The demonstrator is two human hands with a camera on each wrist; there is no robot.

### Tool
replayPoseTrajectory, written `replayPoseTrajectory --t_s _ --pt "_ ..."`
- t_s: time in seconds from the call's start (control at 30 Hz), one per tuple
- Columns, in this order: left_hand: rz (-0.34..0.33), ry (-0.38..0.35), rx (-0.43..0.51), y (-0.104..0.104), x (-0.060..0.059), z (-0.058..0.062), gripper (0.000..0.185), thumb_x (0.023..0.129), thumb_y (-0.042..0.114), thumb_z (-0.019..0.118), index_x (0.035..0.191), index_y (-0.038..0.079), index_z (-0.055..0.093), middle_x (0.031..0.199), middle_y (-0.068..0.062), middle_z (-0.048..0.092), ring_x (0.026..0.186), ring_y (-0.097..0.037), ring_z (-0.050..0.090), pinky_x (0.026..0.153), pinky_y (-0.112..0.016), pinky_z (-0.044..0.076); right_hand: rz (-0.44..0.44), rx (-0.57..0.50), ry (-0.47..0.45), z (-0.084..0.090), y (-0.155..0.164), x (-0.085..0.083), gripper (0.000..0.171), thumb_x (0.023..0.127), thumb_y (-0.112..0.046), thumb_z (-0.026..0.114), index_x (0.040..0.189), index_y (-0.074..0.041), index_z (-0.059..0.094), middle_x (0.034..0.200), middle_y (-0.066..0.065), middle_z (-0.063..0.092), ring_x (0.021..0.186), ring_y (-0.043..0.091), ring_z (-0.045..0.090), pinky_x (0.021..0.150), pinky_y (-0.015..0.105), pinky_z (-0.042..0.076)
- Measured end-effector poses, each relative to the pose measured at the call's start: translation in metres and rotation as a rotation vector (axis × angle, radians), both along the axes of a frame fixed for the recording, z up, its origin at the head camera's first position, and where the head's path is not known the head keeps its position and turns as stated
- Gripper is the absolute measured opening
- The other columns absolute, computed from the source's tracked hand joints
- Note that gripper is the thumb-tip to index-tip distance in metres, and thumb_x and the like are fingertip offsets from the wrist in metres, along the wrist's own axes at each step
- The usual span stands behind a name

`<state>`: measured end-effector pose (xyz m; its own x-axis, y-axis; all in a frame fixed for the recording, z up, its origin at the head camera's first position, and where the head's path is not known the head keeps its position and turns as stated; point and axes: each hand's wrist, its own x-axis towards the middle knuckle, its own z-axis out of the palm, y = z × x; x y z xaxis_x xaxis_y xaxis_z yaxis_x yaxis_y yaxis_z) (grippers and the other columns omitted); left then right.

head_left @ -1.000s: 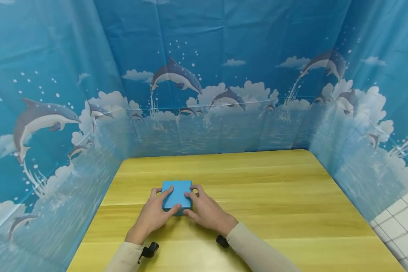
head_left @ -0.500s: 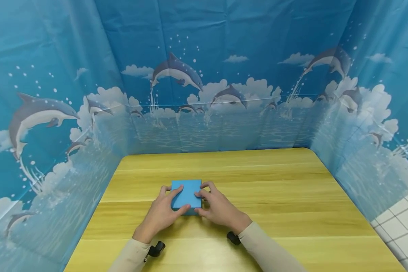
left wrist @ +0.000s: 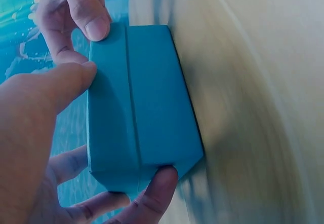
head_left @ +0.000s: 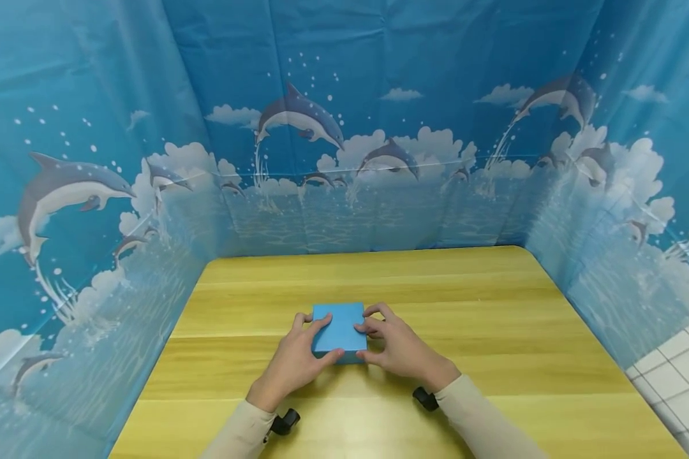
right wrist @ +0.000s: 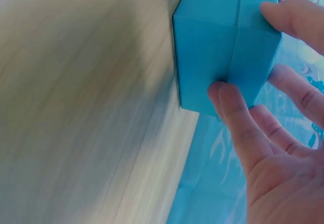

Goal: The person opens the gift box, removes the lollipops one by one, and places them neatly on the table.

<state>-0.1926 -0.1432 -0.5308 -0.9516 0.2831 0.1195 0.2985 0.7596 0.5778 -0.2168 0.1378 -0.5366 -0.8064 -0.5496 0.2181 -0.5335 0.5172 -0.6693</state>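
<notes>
A small blue box (head_left: 339,328) sits on the yellow wood-patterned table between both hands. The seam of a lid runs around its sides in the wrist views. From the left, my left hand (head_left: 293,363) grips it, thumb at the near side and one finger over the top edge. On the opposite side my right hand (head_left: 404,347) holds it the same way, its thumb near the front right corner. In the left wrist view the box (left wrist: 162,97) shows its seamed long side, and a left fingertip presses its end. Right fingers touch the box's end (right wrist: 202,62) in the right wrist view.
The table (head_left: 465,319) extends well to the right of the hands. Blue dolphin-print curtains (head_left: 344,217) enclose it at the back and both sides. White tiles (head_left: 677,376) show at the lower right. A black wrist device (head_left: 286,422) sits at the left cuff.
Both hands have moved to the right along the table, carrying or sliding the blue box between them. Their hold on it looks the same. The head view has shifted slightly.
</notes>
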Motion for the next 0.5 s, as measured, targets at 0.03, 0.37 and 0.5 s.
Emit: replayPoseTrajectory --t_s 0.03,0.37,0.5 --pt "-0.004 0.001 -0.001 0.003 0.000 0.000 0.083 0.107 0.061 0.083 0.175 0.020 0.057 0.167 -0.028 0.050 0.127 -0.042 0.077 0.106 -0.053 0.070 0.000 0.000 0.004 0.000 0.003 0.000 0.050 0.107 -0.024 0.090 0.148 -0.001 0.074 0.163 0.014 0.054 0.131 0.030 0.083 0.111 0.042 0.070" --pt "-0.025 0.034 0.001 0.029 0.001 -0.001 0.083 0.107 0.058 0.084 0.173 0.014 0.058 0.162 -0.025 0.052 0.121 -0.042 0.078 0.104 -0.053 0.071 -0.025 -0.042 -0.016 -0.003 0.033 0.003 0.049 0.105 -0.026 0.092 0.149 -0.008 0.078 0.165 0.012 0.054 0.130 0.027 0.083 0.112 0.045 0.069" --pt "-0.032 0.035 0.015 0.038 0.003 -0.005 0.083 0.107 0.057 0.084 0.172 0.013 0.058 0.161 -0.024 0.052 0.122 -0.043 0.078 0.106 -0.054 0.070 -0.041 -0.038 -0.035 -0.004 0.044 0.004 0.050 0.104 -0.026 0.093 0.149 -0.009 0.079 0.166 0.009 0.053 0.131 0.025 0.081 0.114 0.046 0.068"
